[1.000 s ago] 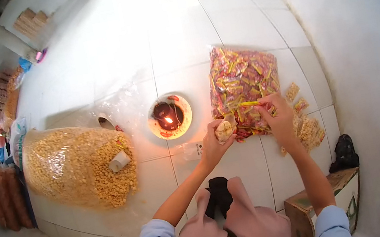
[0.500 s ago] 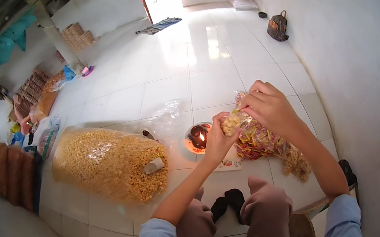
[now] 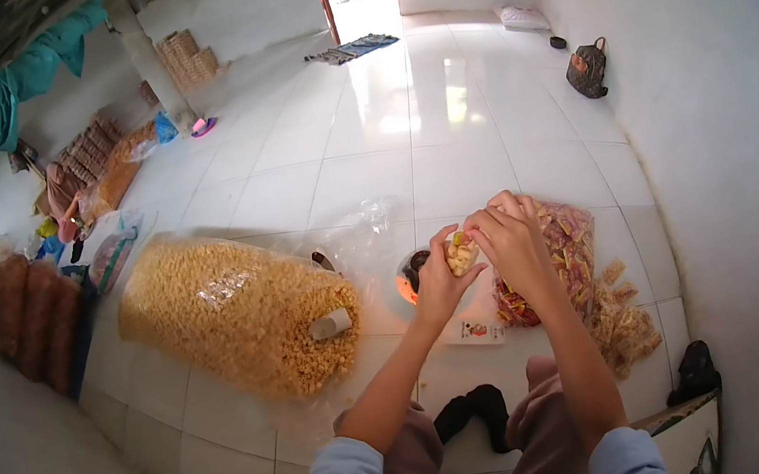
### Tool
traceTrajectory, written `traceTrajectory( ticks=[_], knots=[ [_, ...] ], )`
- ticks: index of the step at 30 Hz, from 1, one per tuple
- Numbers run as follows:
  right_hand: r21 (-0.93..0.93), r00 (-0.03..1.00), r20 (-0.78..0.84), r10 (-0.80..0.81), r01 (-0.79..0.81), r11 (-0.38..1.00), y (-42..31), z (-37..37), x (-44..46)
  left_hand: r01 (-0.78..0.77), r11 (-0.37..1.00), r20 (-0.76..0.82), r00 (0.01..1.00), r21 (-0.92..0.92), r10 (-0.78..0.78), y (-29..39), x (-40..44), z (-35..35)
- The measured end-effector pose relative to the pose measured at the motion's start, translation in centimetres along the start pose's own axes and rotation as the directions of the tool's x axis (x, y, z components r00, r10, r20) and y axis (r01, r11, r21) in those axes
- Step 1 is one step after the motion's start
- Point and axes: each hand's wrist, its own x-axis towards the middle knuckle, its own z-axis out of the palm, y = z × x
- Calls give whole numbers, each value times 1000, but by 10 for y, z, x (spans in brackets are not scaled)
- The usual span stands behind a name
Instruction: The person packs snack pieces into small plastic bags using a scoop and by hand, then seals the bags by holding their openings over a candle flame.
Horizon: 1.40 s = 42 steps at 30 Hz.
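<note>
A small clear bag of pale snack pieces [image 3: 461, 257] is held up in front of me, with a bit of yellow-green showing near its top. My left hand [image 3: 440, 289] is closed around its lower left side. At the bag's upper right, the fingers of my right hand [image 3: 507, 233] are pinched on its top edge. Just behind my left hand sits an orange dish [image 3: 406, 287] with something dark in it; part of it is hidden. Beyond my right wrist lies a big pack of red and yellow wrapped packets [image 3: 565, 250].
A large clear sack of yellow puffed snack [image 3: 209, 308] lies at left, a white cup [image 3: 330, 324] in its mouth. Loose filled bags [image 3: 624, 326] lie at right, a printed card [image 3: 474, 332] below my hands. Another person [image 3: 66, 196] sits far left near stacked packs.
My right hand has come left and closer to my left hand at the bag's top. The flame seen in the dish earlier is now out of sight. The whole view has shifted slightly.
</note>
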Motion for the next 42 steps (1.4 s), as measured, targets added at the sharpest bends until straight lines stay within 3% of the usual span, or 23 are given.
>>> traceTrajectory(
  ticks=[4,8,11,13,17,19,20,22,26,29,32,35,37,42],
  knots=[
    [75,990,137,34,-44,996,11,22,-16,6,1000,32,999,20,-7,-13,-5,1],
    [90,987,158,1,-16,996,18,35,-24,26,999,28,999,28,-26,-24,-5,2],
    [212,995,92,47,-66,975,18,34,-25,124,991,36,992,-51,-123,-20,-1,1],
    [336,981,151,118,-163,928,15,27,-22,258,962,114,962,-85,-248,-13,1,-1],
    [371,973,147,179,-222,902,30,34,-25,218,974,232,952,-56,-200,-11,2,-1],
    [414,947,138,289,-321,852,34,33,-26,277,903,341,926,-330,-159,-29,0,3],
    [415,947,138,289,-320,852,35,32,-27,276,903,341,927,-329,-159,-35,0,4],
    [372,932,141,334,-362,854,36,31,-28,493,738,526,822,-460,-221,-39,0,0],
    [403,944,133,303,-331,853,34,30,-31,465,744,510,838,-479,-195,-33,-2,-5],
    [419,905,188,382,-426,802,34,30,-32,450,678,448,872,-582,-195,-19,-1,-7],
    [375,893,279,353,-440,816,34,32,-35,560,614,503,815,-555,-289,-25,0,-6],
    [344,930,241,279,-351,871,34,35,-35,558,659,514,807,-504,-291,-26,-2,-6],
    [299,981,69,181,-194,935,32,37,-33,476,681,404,871,-557,-279,-24,-3,-4],
    [371,960,125,251,-280,886,29,35,-33,492,701,393,863,-516,-316,-24,-4,-5]
  ],
)
